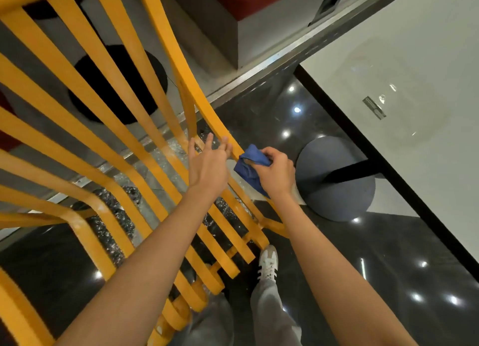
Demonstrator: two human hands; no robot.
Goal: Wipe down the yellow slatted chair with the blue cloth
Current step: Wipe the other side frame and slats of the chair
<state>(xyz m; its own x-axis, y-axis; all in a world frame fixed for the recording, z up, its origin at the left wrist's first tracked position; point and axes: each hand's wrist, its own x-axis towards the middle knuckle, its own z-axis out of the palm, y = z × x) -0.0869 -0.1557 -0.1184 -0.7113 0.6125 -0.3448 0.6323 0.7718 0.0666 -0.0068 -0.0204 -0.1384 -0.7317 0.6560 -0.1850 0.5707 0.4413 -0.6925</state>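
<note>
The yellow slatted metal chair is filling the left and middle of the view, its long slats running from far left down toward the near middle. The left hand is resting against the rightmost slat with fingers straight and spread, grasping nothing; this is probably steadying the chair so it is not shifting under the rubbing. The right hand is clenching a bunched blue cloth, which is pressing on the outer edge of that same slat, just right of the left hand. Holding the cloth in a wad is likely giving a firm pad that is wrapping the narrow edge. To the right, the white glossy desk with its dark border and its round grey pedestal base are standing near the chair, leaving only a narrow strip of dark polished floor for the right arm to be swinging in. A white sneaker is standing just beside the near chair frame.
</note>
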